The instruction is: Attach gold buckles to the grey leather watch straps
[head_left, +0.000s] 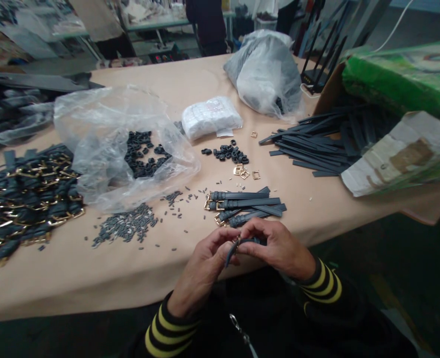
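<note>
A dark strap (231, 252) with a gold buckle is pinched between both of my hands above the table's near edge. My left hand (211, 253) is closed at the buckle end, and its fingertips partly cover the metal. Opposite it, my right hand (277, 245) grips the strap's body, fingers and thumb pressed together. Just beyond my hands lies a small stack of buckled straps (247, 204). Loose gold buckles (244, 172) and a heap of black strap loops (231, 151) are farther back on the table.
Small dark pieces (128, 224) are scattered left of centre. Buckled straps pile up (26, 204) at far left, beside an open plastic bag (93, 129) of loops. Plain straps (316, 144) spill from a box (395, 154) at right. A white packet (211, 117) and a full bag (266, 72) stand behind.
</note>
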Demonstrator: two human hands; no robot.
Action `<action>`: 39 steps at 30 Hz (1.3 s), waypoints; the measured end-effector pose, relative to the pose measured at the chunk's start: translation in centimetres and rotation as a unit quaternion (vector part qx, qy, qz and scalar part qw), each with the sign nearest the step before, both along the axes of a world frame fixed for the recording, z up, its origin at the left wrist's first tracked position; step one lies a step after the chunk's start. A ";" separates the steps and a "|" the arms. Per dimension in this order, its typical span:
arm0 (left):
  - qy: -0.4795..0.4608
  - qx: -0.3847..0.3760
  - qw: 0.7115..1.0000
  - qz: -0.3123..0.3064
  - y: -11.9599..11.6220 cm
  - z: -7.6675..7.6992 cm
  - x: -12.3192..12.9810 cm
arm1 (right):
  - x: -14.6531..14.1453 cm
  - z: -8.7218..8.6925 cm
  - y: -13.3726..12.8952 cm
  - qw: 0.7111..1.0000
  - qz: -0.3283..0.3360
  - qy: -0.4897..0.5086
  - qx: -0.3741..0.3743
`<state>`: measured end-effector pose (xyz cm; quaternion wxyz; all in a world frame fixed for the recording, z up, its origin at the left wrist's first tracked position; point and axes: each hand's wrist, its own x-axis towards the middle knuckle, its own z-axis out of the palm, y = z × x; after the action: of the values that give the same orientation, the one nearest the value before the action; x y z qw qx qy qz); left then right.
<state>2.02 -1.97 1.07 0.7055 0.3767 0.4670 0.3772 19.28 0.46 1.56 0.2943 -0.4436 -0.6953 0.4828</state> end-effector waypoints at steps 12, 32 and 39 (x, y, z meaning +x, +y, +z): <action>-0.115 -0.063 0.991 -0.032 0.2 -0.6 -0.2 | 0.7 0.0 0.5 0.988 0.129 0.026 -0.084; 0.080 0.091 0.990 -0.068 1.7 -1.8 -0.4 | 0.0 -0.9 1.1 0.989 0.074 -0.132 0.010; 0.140 0.077 0.985 -0.065 2.9 -1.1 -0.5 | 0.4 0.4 4.4 0.959 0.179 -0.200 0.093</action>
<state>1.52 0.95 -0.06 0.6252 0.5088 0.5050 0.3086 19.67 4.89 2.00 0.0978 -0.3700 -0.8497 0.3628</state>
